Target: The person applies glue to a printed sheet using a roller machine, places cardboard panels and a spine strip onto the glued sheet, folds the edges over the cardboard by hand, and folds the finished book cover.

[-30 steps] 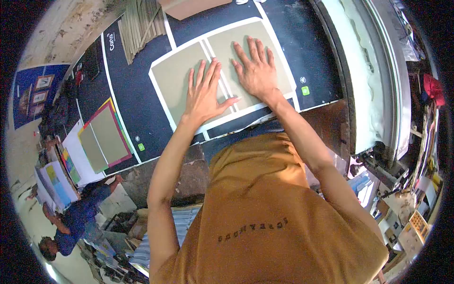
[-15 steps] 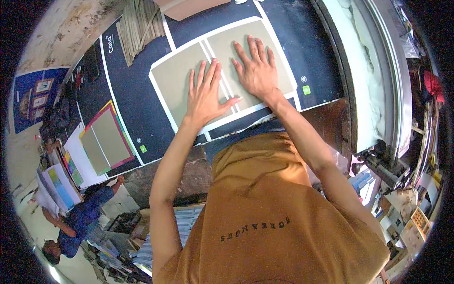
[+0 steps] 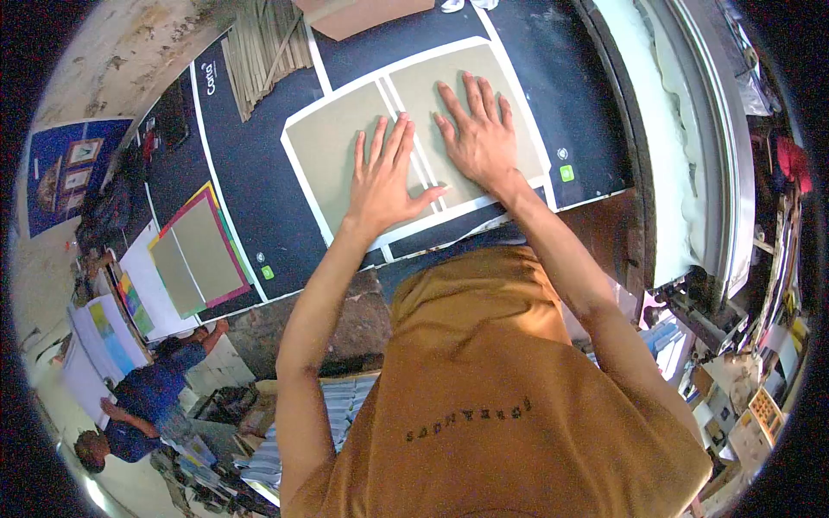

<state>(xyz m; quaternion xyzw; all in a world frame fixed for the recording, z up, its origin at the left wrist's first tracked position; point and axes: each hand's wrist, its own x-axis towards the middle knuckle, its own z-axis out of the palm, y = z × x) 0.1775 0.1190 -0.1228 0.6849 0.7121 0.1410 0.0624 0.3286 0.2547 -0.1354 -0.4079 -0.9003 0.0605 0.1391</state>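
Two grey-brown boards, the left board (image 3: 324, 134) and the right board (image 3: 423, 65), lie flat on a white sheet with cut corners (image 3: 527, 97). Between them runs a narrow strip of the same colour, edged by white gaps. My left hand (image 3: 380, 186) rests palm down on the left board, fingers stretched and thumb reaching across the strip. My right hand (image 3: 481, 148) lies flat on the right board with its fingers spread. Neither hand grips anything. Parts of the boards are hidden under my hands.
On the dark tabletop (image 3: 250, 173) are a bundle of thin board strips (image 3: 263, 52), a cardboard box (image 3: 367, 13) and a stack of coloured covers with boards (image 3: 194, 259). A metal-framed machine (image 3: 669, 155) stands at the right. Another person (image 3: 155, 388) works with papers at the lower left.
The view has shifted slightly, so the table appears lower and further right. My hands stay flat on the boards. The other person's arm and the papers beside it have moved.
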